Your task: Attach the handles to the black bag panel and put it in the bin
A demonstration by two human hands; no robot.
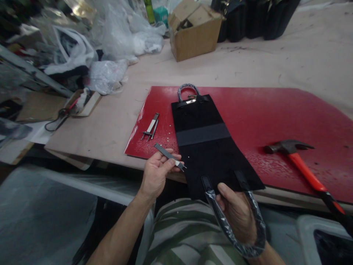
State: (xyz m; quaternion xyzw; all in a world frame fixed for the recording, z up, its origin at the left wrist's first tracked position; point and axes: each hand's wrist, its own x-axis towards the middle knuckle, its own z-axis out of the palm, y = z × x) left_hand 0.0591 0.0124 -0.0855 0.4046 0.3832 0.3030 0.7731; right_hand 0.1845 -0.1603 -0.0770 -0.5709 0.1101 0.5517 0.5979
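My left hand (156, 173): thumb (168, 165) pinched against fingers, forearm (121, 229) angled inward.
My right hand (239, 213): thumb uppermost, fingers mostly hidden.

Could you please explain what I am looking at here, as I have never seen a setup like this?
Of course. There is no machine here: these are a person's two bare hands, seen from one camera worn on the head, looking forward and down. The left hand holds a slim metal pronged tool. The right hand grips the near edge of a flat black piece, which has a plastic-wrapped handle at each end. Most of the piece lies on a red board on the table. Also on the board are a claw hammer, to the right, and a second pronged tool, to the left. A cardboard box stands farther back.
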